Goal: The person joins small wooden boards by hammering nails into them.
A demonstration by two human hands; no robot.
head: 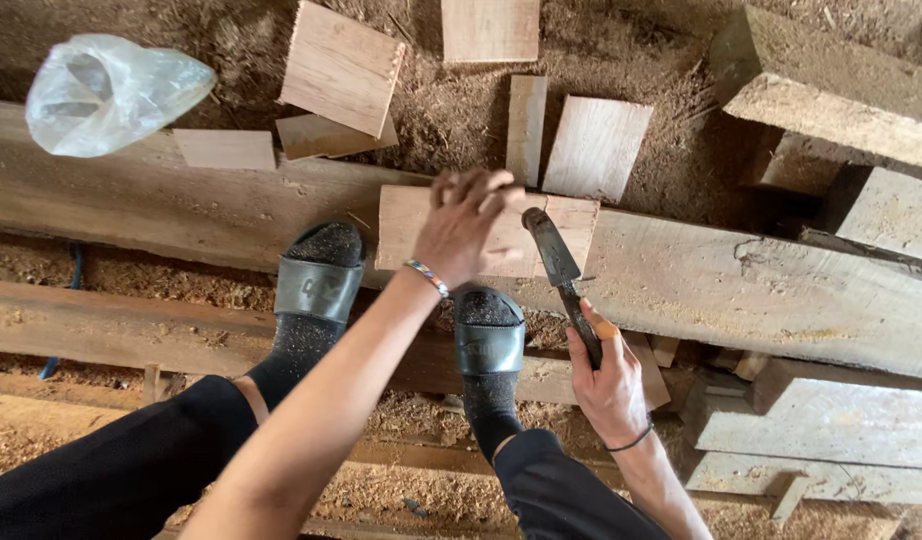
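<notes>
My left hand (464, 222) rests fingers-down on a small flat wooden board (581, 225) that lies on a long, wide plank (741, 290). My right hand (609, 380) grips the handle of a dark-bladed knife (553, 245), its blade pointing up and touching the board beside my left fingers. An orange band wraps one right finger. Both my feet, in dark socks and black slides (318, 290), stand on the planks just below the board.
Several cut wooden offcuts (341, 68) lie on the sawdust beyond the plank. A crumpled clear plastic bag (106, 92) sits at upper left. Thick timber beams (831, 90) are stacked at the right, with more planks (101, 330) under my legs.
</notes>
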